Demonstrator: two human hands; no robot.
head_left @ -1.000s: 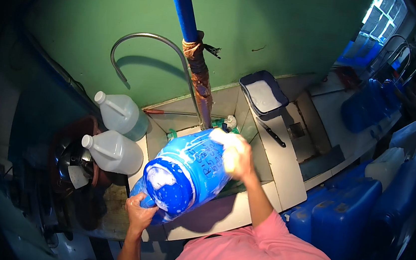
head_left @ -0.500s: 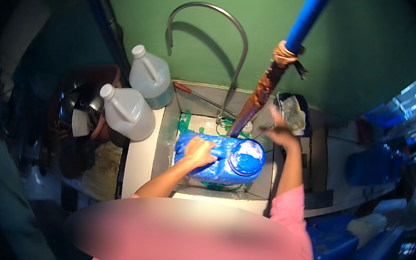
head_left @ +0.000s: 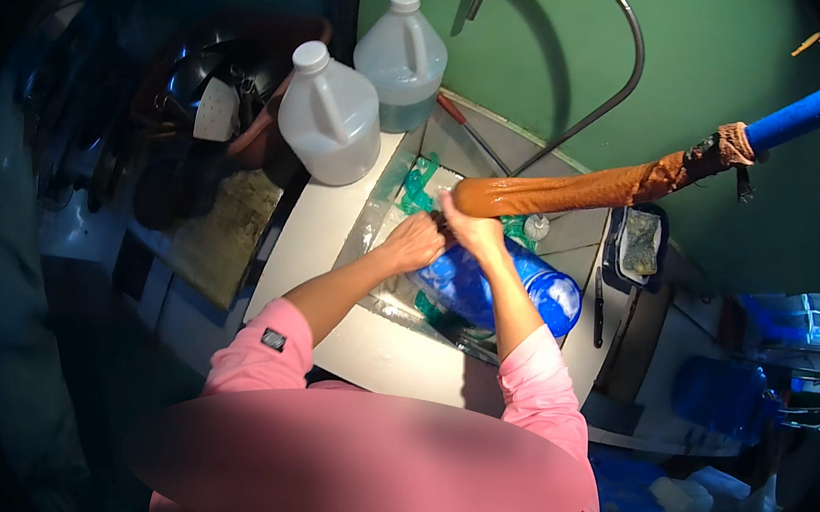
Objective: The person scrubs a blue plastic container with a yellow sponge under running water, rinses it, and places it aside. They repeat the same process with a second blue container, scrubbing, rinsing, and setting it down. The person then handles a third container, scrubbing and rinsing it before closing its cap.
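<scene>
Both forearms are extended from the lower centre of the frame up into the sink (head_left: 373, 228) at mid-frame, pink sleeves pushed back near the elbows. The left hand (head_left: 414, 242) is curled, knuckles up, at the neck end of the blue water jug (head_left: 515, 291); whether it is clamped on the jug's mouth or on something at it cannot be told. The right hand (head_left: 472, 227) is closed around the lower end of the brown hose (head_left: 574, 188), just above and touching the left hand. The hose is run from there toward the upper right of the frame, where it is bound with rag to a blue pipe (head_left: 799, 111). The jug is laid on its side in the sink, neck toward the hands, base toward the right. Two translucent white jugs (head_left: 330, 115) are stood capped on the counter at upper centre-left. A curved metal faucet (head_left: 618, 39) is arched over the sink at top centre. A small tray with a scrub pad (head_left: 640, 244) is set right of the sink. Green items are seen at the sink's back edge; too blurred to identify.
</scene>
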